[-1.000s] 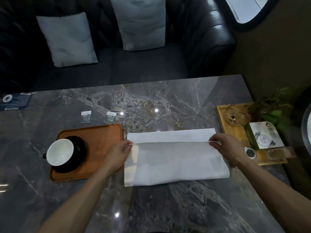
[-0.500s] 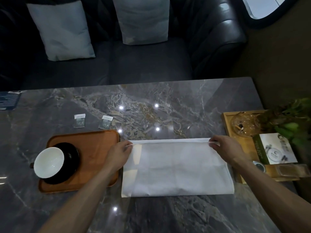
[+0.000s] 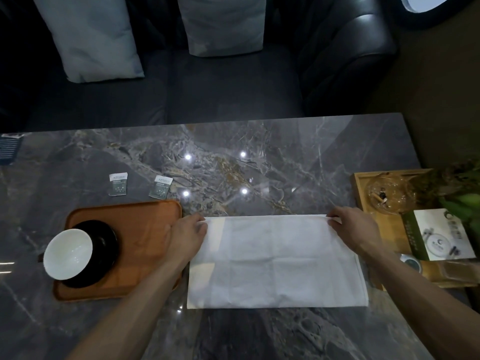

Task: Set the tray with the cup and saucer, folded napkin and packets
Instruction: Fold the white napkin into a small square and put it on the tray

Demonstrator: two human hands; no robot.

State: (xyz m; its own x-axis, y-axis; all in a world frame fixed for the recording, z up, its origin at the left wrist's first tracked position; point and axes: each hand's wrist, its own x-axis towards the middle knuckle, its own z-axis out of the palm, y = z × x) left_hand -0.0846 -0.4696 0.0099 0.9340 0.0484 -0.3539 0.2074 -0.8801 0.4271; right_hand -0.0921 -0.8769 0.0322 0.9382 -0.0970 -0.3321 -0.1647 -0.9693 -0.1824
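Note:
A white napkin [image 3: 275,263] lies folded in half on the marble table. My left hand [image 3: 187,234] pinches its far left corner and my right hand [image 3: 353,229] pinches its far right corner. To the left sits an orange tray [image 3: 145,229]. On the tray's left part stands a white cup [image 3: 68,253] on a black saucer [image 3: 104,245]. Two small packets lie on the table beyond the tray, one [image 3: 118,184] further left than the other [image 3: 160,186].
A wooden tray [image 3: 363,188] at the right edge holds a glass dish [image 3: 387,196], a green-and-white box [image 3: 439,235] and a plant [image 3: 465,193]. A dark sofa with two pale cushions [image 3: 91,40] stands behind the table. A dark card [image 3: 9,149] lies far left.
Both hands carried the napkin's upper edge away from me until it met the far edge, closing the fold. The strip of lower layer seen earlier is now covered.

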